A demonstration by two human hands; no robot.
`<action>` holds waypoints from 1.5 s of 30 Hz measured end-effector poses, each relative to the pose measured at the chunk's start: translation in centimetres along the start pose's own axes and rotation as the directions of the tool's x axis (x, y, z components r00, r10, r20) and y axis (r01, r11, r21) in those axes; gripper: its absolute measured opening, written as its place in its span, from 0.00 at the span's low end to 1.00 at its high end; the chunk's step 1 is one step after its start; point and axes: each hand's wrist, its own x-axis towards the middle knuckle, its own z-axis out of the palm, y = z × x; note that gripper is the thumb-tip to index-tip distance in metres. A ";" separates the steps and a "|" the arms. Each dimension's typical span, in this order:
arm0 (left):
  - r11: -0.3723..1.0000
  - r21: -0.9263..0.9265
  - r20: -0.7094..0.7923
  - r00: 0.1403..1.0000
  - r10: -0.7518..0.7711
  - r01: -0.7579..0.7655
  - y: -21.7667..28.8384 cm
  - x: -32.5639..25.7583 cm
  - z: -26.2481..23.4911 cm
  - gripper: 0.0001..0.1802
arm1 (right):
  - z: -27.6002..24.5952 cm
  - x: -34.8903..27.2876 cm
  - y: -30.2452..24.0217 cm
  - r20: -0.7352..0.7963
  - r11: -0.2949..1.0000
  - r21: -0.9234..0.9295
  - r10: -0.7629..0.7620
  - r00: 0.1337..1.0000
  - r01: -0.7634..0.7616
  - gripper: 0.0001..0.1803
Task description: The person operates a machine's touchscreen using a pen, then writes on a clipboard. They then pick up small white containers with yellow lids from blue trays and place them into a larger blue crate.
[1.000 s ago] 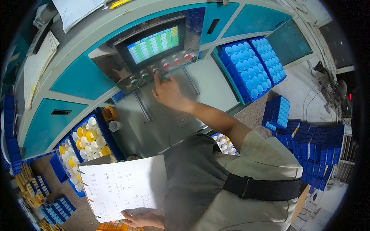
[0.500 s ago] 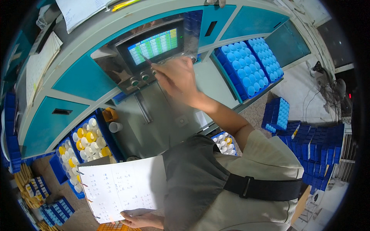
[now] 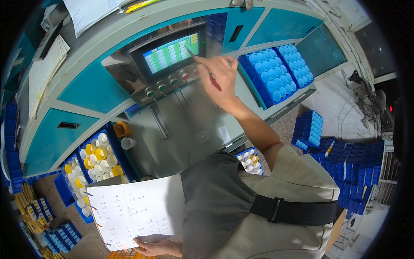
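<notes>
My right hand [image 3: 223, 73] is closed around a pen with a dark red barrel [image 3: 215, 83]. The pen's dark tip points at the right part of a lit touch screen [image 3: 169, 55] that shows a green and white table; whether it touches the glass I cannot tell. Below the screen a row of push buttons [image 3: 161, 87] sits on a shiny metal panel. At the lower left my left hand [image 3: 158, 247] grips the bottom edge of an open ring binder [image 3: 133, 211], whose white pages carry handwriting. Its fingers are partly hidden beneath the binder.
Blue crates [image 3: 269, 75] of light-blue cups stand at the right end of the grey worktop [image 3: 181, 146]. Crates of white and yellow cups [image 3: 101, 157] lie at the left, beside a white cup [image 3: 128, 143]. Stacked blue crates [image 3: 353, 168] stand on the floor at the far right.
My right hand has moved to the right with the pen, whose tip went from the screen's lower left to its right part. The left hand and binder have hardly moved.
</notes>
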 end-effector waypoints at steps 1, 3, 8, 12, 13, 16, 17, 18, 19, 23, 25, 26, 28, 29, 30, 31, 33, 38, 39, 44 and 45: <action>1.000 0.001 0.003 1.000 -0.004 0.004 0.2 -0.3 0.0 0.29 | -0.2 -0.3 0.4 0.003 1.000 -0.015 0.018 1.000 -0.018 0.11; 1.000 0.006 -0.003 1.000 -0.008 0.008 0.3 -0.5 0.1 0.30 | -0.8 -1.1 1.1 -0.007 0.999 -0.019 0.048 0.999 -0.048 0.10; 0.998 0.059 -0.019 0.999 -0.031 0.032 -1.3 2.0 0.3 0.32 | -1.3 -3.0 2.4 0.078 0.995 -0.083 0.071 0.994 -0.064 0.09; 1.000 -0.003 0.003 1.000 0.014 -0.014 -3.0 3.0 -0.1 0.30 | -1.2 -3.4 2.8 0.080 0.996 -0.071 0.063 0.995 -0.057 0.09; 1.000 -0.015 0.001 1.000 0.013 -0.013 -3.2 3.0 -0.1 0.29 | -1.1 -3.4 2.9 0.081 0.996 -0.068 0.059 0.995 -0.053 0.09; 0.999 -0.033 -0.013 1.000 -0.017 0.017 -3.0 2.8 -0.1 0.27 | -0.8 -3.2 2.8 0.088 0.997 -0.055 0.054 0.995 -0.049 0.10; 0.999 -0.037 -0.022 0.999 -0.033 0.033 -2.9 2.7 -0.1 0.26 | -0.8 -3.1 2.7 0.091 0.997 -0.057 0.049 0.995 -0.044 0.10; 1.000 -0.023 0.004 1.000 -0.016 0.016 -2.6 2.5 -0.1 0.26 | -0.8 -2.9 2.6 0.085 0.998 -0.047 0.039 0.996 -0.035 0.11; 1.000 -0.008 0.031 1.000 0.002 -0.002 -2.3 2.5 -0.2 0.26 | -0.8 -2.9 2.4 0.096 0.998 -0.047 0.047 0.994 -0.043 0.11; 0.999 -0.027 -0.004 1.000 0.029 -0.029 -1.4 1.6 0.0 0.26 | -0.5 -1.9 1.0 0.107 0.999 0.032 0.007 0.994 -0.011 0.13; 0.999 -0.032 -0.010 0.999 0.031 -0.032 -1.0 1.1 0.1 0.26 | -0.2 -1.2 0.2 0.083 0.994 0.088 -0.069 0.994 0.061 0.15; 0.999 -0.013 -0.018 0.999 0.043 -0.043 -0.9 0.9 0.2 0.27 | 0.1 -0.9 -0.2 0.103 0.991 0.112 -0.079 0.992 0.068 0.15; 0.999 -0.046 -0.021 1.000 0.021 -0.022 -0.6 0.8 0.5 0.28 | 1.0 -0.1 -1.0 0.126 0.981 0.175 -0.111 0.986 0.088 0.15; 0.998 -0.057 -0.028 1.000 0.012 -0.013 -0.5 0.7 0.6 0.28 | 1.4 0.1 -1.3 0.113 0.984 0.134 -0.134 0.985 0.118 0.16; 0.998 -0.066 -0.034 0.999 0.010 -0.012 -0.4 0.7 0.7 0.28 | 1.7 0.3 -1.6 0.076 0.982 0.136 -0.141 0.987 0.130 0.16; 0.997 -0.079 -0.040 0.999 0.007 -0.011 -0.5 0.5 0.6 0.29 | 1.8 0.3 -1.8 0.064 0.983 0.131 -0.135 0.989 0.125 0.15; 0.997 -0.073 -0.043 0.999 0.005 -0.009 -0.6 0.5 0.5 0.29 | 2.1 0.5 -1.9 0.047 0.985 0.126 -0.122 0.991 0.116 0.15; 1.000 -0.024 -0.017 1.000 -0.012 0.012 -0.8 1.0 0.2 0.26 | 1.6 0.4 -1.2 0.040 0.992 0.109 -0.068 0.997 0.064 0.13; 0.999 -0.032 -0.002 1.000 -0.006 0.006 -0.8 1.0 0.1 0.26 | 1.5 0.4 -1.0 0.036 0.993 0.095 -0.073 0.997 0.070 0.12; 0.999 -0.041 0.004 0.999 0.033 -0.033 -1.2 1.2 0.0 0.25 | 1.1 0.4 -0.6 0.026 0.996 0.059 -0.073 0.997 0.072 0.11; 0.999 -0.044 0.007 1.000 0.020 -0.019 -1.4 1.3 -0.1 0.24 | 0.9 0.3 -0.5 0.014 0.996 0.055 -0.069 0.998 0.068 0.11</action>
